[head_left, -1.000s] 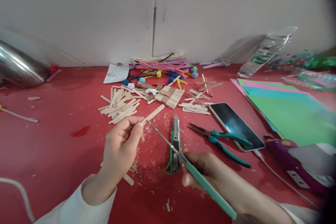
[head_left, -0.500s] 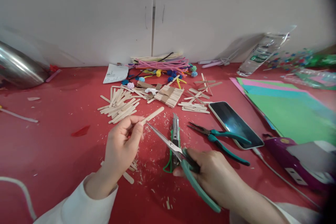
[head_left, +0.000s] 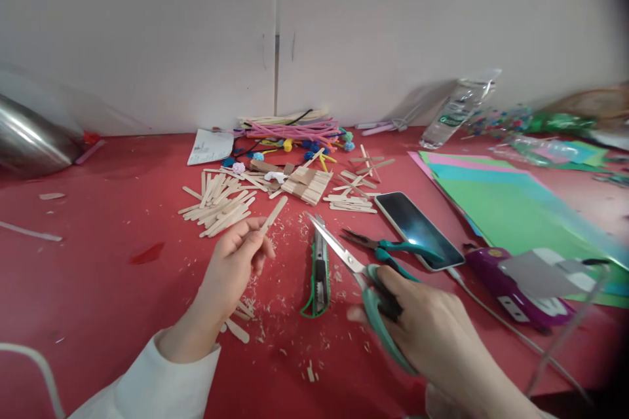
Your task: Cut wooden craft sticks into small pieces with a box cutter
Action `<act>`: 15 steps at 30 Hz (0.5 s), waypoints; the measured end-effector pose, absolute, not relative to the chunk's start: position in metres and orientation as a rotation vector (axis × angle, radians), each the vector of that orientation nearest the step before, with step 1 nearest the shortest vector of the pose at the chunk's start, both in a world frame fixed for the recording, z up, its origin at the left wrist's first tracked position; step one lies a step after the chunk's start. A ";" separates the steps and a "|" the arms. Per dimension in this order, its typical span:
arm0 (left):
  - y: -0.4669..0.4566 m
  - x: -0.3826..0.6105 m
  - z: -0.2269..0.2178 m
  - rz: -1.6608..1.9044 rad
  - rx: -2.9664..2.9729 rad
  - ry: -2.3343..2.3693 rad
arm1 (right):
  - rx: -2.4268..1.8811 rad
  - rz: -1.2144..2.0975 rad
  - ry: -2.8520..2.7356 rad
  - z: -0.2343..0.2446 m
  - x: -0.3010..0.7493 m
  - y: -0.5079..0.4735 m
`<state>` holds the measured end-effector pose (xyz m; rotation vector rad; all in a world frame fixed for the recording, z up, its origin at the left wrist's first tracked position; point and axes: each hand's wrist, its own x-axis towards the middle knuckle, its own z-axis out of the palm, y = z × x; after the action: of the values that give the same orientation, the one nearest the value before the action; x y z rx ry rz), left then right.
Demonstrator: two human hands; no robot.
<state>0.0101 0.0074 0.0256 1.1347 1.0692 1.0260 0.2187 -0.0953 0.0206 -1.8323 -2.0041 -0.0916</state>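
Between the thumb and fingers of my left hand [head_left: 234,262] is a wooden craft stick [head_left: 275,213], its free end tilted up and away. My right hand [head_left: 413,314] grips green-handled scissors [head_left: 339,250], whose blades look closed and point to the upper left, apart from the stick. Under and beside the blades lies a green utility knife [head_left: 319,272] on the red table. Pliers with teal handles [head_left: 388,250] lie just beyond my right hand. Wood shavings are scattered between my hands, and a few short stick pieces [head_left: 238,330] lie near my left wrist.
A pile of craft sticks [head_left: 221,206] and a taped bundle [head_left: 309,184] lie ahead, with pipe cleaners [head_left: 295,131] behind. On the right are a phone [head_left: 419,229], a purple glue gun [head_left: 511,288], coloured paper [head_left: 496,209] and a bottle [head_left: 455,114]. A metal vessel [head_left: 34,137] lies left.
The scissors have moved right, away from the craft stick. My left hand has turned the stick more upright. The view has shifted slightly to the right.
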 end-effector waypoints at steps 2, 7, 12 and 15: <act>0.006 0.012 0.025 0.984 1.133 1.064 | -1.837 0.180 -1.881 0.014 0.218 -0.108; 0.003 0.014 0.024 0.883 1.158 1.026 | -1.827 0.524 -1.573 -0.001 0.208 -0.138; 0.001 0.017 0.027 0.785 1.296 1.021 | -1.866 0.551 -1.510 -0.006 0.206 -0.148; 0.000 0.019 0.027 0.767 1.319 1.035 | -1.936 0.486 -1.422 -0.006 0.203 -0.145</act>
<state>0.0190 0.0003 0.0268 1.3192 1.0346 0.7675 0.2030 -0.1452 -0.0060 -1.9361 -1.4222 0.4855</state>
